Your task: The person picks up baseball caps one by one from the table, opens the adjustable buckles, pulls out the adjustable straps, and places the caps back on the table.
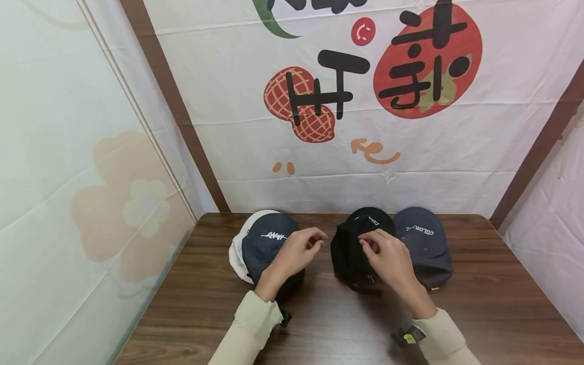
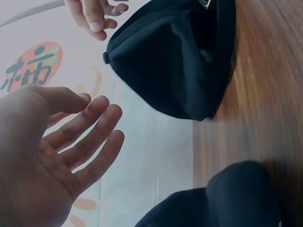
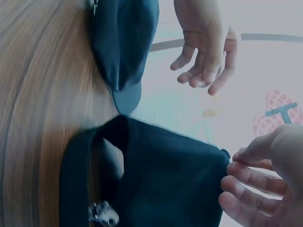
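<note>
Going left to right, with the black cap as your landmark: the white cap sits to its left, with the navy cap overlapping it on the side nearer the black one. Your left hand hovers just left of the black cap, fingers loosely curved, nothing in them. The black cap itself is on the table, strap toward you. Your right hand is at its right side, relaxed and gripping nothing; can't tell if the fingertips touch it. The slate cap is right of it. Looks like you're positioning the black cap, imo; any further tweak calls for a light two-sided hold, minding that strap.
</note>
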The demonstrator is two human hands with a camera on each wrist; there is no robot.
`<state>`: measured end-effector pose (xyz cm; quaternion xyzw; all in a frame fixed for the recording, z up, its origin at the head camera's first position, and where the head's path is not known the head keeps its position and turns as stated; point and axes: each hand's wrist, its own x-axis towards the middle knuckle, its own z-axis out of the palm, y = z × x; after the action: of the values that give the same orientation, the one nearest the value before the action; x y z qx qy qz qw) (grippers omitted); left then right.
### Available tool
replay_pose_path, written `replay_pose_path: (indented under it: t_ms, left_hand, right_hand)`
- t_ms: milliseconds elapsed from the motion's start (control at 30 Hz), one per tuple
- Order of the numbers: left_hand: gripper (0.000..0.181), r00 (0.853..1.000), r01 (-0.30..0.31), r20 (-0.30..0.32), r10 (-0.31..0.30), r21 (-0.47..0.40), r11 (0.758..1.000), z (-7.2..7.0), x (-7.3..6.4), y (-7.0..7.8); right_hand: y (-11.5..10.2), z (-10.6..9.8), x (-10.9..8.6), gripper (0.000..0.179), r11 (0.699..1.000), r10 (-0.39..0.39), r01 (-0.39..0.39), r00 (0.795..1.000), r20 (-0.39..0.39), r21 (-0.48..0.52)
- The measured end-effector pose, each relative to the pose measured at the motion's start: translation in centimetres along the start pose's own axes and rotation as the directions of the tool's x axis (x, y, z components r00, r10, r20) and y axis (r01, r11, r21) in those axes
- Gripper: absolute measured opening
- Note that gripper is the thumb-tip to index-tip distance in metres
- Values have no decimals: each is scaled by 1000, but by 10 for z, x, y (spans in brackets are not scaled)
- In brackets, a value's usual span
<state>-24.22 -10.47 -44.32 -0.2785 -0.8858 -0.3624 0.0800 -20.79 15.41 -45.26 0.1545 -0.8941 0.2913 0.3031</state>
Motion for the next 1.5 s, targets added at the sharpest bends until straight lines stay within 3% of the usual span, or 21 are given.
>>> replay_pose_path:
  t_ms: [267, 700, 867, 1167, 1500]
  left_hand:
    - [15, 1000, 20, -1, -20, 17, 1000, -15, -7, -4]
    - [13, 999, 47, -31, -45, 57, 997, -40, -31, -13]
    - [13, 999, 28, -48, -25, 67, 997, -48, -40, -19]
    - [14, 998, 26, -60, -22, 70, 997, -61, -54, -27]
    - [15, 996, 36, -85, -31, 59, 998, -70, -65, -38]
  right_hand:
    - [-15, 12, -3, 9, 998, -17, 13, 998, 61, 66]
    - [-34, 33, -9, 8, 991, -43, 19, 983, 180, 135]
    - [-38, 41, -9, 8, 983, -51, 17, 981, 188, 180]
    - [-46, 59, -6, 8, 971, -137, 105, 980, 143, 213]
    - [-59, 76, -3, 9, 963, -150, 91, 963, 223, 255]
